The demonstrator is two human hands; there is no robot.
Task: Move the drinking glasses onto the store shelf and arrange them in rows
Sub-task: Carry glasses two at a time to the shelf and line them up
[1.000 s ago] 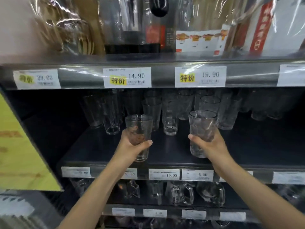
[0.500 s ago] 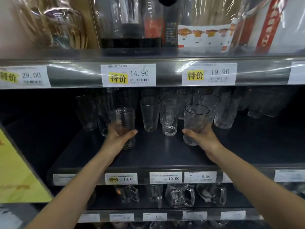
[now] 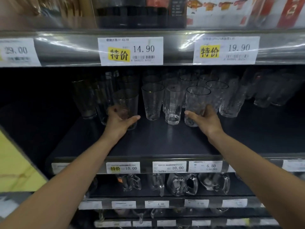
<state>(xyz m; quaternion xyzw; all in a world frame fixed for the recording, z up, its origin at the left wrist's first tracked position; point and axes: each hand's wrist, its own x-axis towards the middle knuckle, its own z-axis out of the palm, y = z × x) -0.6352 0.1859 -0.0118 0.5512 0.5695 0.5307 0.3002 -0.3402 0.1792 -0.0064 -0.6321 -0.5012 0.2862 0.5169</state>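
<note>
Both arms reach into the dark middle shelf point(image 3: 156, 142). My left hand point(image 3: 119, 120) grips a clear textured drinking glass point(image 3: 126, 103) low on its body, its base down on or just above the shelf. My right hand point(image 3: 203, 119) grips a second textured glass point(image 3: 197, 100) near its base, beside the front row. Between them stand two glasses, a textured one point(image 3: 152, 101) and a smooth one point(image 3: 173, 106). Several more glasses point(image 3: 219, 90) stand in rows behind, dim and partly hidden.
The upper shelf edge point(image 3: 178, 47) with price tags hangs low over the glasses. Tall dark-rimmed glasses point(image 3: 84, 96) stand at the left, more glasses point(image 3: 267, 93) at the right. Glass mugs point(image 3: 181, 184) fill the shelf below. A yellow panel point(image 3: 14, 162) is at the left.
Both hands carried their glasses forward and down into the shelf, from in front of its edge to beside the standing rows. The camera moved closer.
</note>
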